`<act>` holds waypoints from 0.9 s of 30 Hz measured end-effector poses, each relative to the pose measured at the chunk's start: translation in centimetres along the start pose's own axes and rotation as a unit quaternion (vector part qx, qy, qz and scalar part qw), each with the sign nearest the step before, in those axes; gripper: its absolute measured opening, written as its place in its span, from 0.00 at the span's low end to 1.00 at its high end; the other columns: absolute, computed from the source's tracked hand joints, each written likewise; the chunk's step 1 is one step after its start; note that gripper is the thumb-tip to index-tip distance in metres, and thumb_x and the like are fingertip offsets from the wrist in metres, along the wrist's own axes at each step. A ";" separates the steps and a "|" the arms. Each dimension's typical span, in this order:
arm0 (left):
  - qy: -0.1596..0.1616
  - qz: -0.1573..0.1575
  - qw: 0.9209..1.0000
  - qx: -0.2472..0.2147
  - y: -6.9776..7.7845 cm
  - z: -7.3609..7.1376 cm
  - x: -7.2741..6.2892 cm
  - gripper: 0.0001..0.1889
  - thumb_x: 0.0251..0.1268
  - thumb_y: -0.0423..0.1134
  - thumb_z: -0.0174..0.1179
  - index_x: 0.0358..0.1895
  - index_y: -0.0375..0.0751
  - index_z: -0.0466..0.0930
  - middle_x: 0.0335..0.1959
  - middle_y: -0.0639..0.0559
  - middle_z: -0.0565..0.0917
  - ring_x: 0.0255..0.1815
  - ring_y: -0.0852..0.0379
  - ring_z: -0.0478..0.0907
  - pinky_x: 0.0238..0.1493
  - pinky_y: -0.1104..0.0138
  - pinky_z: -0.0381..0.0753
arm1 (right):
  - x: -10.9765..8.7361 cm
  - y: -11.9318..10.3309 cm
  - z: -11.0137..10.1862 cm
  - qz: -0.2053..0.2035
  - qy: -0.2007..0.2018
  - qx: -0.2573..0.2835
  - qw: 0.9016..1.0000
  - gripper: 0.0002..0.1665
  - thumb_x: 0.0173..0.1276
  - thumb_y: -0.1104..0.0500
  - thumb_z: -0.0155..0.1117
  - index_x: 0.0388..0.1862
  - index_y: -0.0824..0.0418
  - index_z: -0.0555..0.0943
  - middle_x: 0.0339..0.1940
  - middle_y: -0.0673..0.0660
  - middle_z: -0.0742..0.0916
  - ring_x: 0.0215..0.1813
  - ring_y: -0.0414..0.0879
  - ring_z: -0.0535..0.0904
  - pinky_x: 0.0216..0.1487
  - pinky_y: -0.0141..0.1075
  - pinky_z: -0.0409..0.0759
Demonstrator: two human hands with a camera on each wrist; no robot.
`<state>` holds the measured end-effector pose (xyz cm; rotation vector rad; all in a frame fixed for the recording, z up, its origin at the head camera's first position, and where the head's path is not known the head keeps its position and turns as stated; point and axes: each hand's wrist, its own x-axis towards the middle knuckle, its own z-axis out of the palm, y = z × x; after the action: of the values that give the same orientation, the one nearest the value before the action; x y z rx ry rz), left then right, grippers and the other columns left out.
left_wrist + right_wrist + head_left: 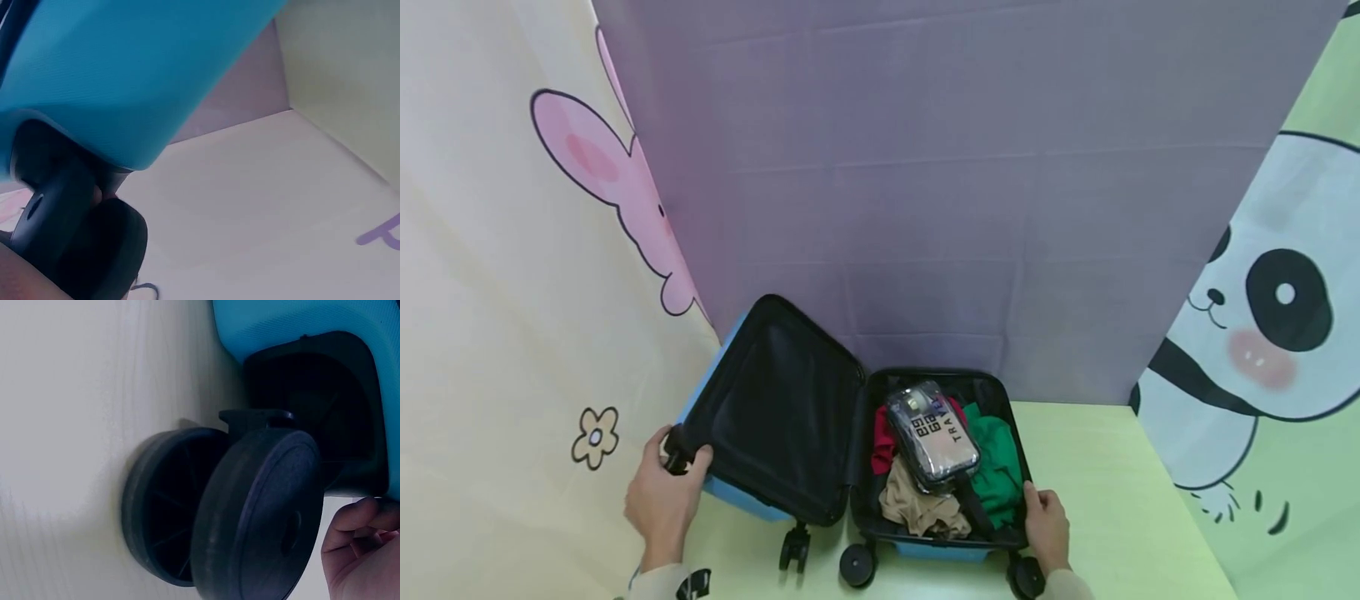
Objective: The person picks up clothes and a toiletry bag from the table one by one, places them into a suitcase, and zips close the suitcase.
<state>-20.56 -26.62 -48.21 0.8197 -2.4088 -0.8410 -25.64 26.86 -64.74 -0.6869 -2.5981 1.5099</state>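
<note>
A blue suitcase (936,552) with a black lining lies open, its lid (775,400) tilted up on the left. At the lid's lower left corner my left hand (664,500) grips the edge by a black wheel (112,244), thumb on the rim. My right hand (1047,525) holds the base's lower right corner, fingers curled at the edge beside another wheel (262,512). Inside the base, a clear travel pouch (934,437) with lettering rests on red cloth (882,442), beige cloth (913,500) and green cloth (996,467). A black strap (973,504) crosses the cloth.
The suitcase lies on a pale table (1112,492). Behind it hangs a grey-purple cloth (925,208). Printed curtains stand at both sides, with a pink rabbit (647,217) on the left and a panda (1262,333) on the right.
</note>
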 end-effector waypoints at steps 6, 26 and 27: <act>-0.028 0.047 0.998 -0.001 1.7 -1.0 -0.6 0.45 0.61 0.63 0.64 0.78 0.47 0.62 0.61 0.29 0.80 0.49 0.32 0.80 0.42 0.47 0.74 | 0.0 0.1 0.1 0.006 -0.009 -0.002 1.000 0.41 0.80 0.32 0.38 0.52 0.71 0.73 0.46 0.69 0.81 0.46 0.59 0.76 0.42 0.43 0.72; -0.015 0.134 0.990 0.049 7.0 -2.1 -3.5 0.54 0.51 0.71 0.67 0.79 0.47 0.60 0.63 0.33 0.79 0.54 0.33 0.80 0.42 0.40 0.80 | 0.2 0.2 0.2 0.015 -0.006 0.004 1.000 0.43 0.79 0.30 0.37 0.52 0.70 0.74 0.48 0.69 0.82 0.47 0.59 0.76 0.42 0.43 0.72; -0.007 0.140 0.989 0.048 7.3 -2.1 -3.6 0.54 0.50 0.71 0.67 0.79 0.47 0.61 0.61 0.33 0.80 0.52 0.34 0.81 0.39 0.41 0.81 | 0.2 0.1 0.2 0.015 -0.007 0.005 1.000 0.43 0.79 0.30 0.37 0.52 0.70 0.73 0.48 0.70 0.81 0.48 0.59 0.76 0.43 0.43 0.72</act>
<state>-19.53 -20.44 -42.64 0.4926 -2.5162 -0.6259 -25.83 26.79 -64.98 -0.7199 -2.5996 1.5415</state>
